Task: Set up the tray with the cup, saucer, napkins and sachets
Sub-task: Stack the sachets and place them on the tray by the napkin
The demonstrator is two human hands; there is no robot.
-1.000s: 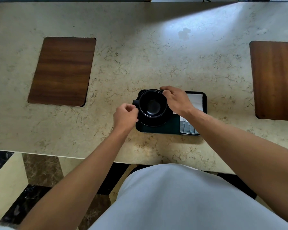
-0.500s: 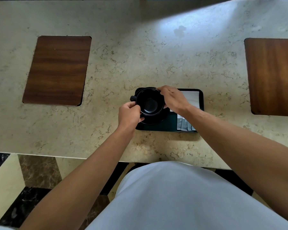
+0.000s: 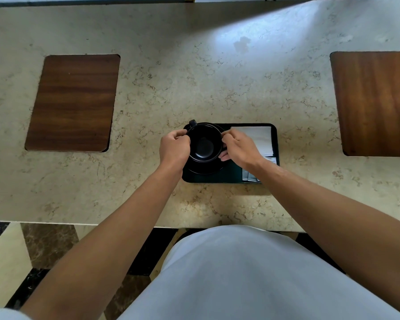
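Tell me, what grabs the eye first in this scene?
A black cup sits in the middle of the marble counter, gripped on either side by the left hand and right hand. It rests on a saucer at the left end of a dark tray, with white napkins beside it.

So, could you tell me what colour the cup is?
Black cup, clearest in the head view.

A café or hotel service counter — a long marble-look countertop (image 3: 194, 77) inlaid with wooden panels (image 3: 73, 102), patterned polished stone floor (image 3: 12, 257) on the near side.
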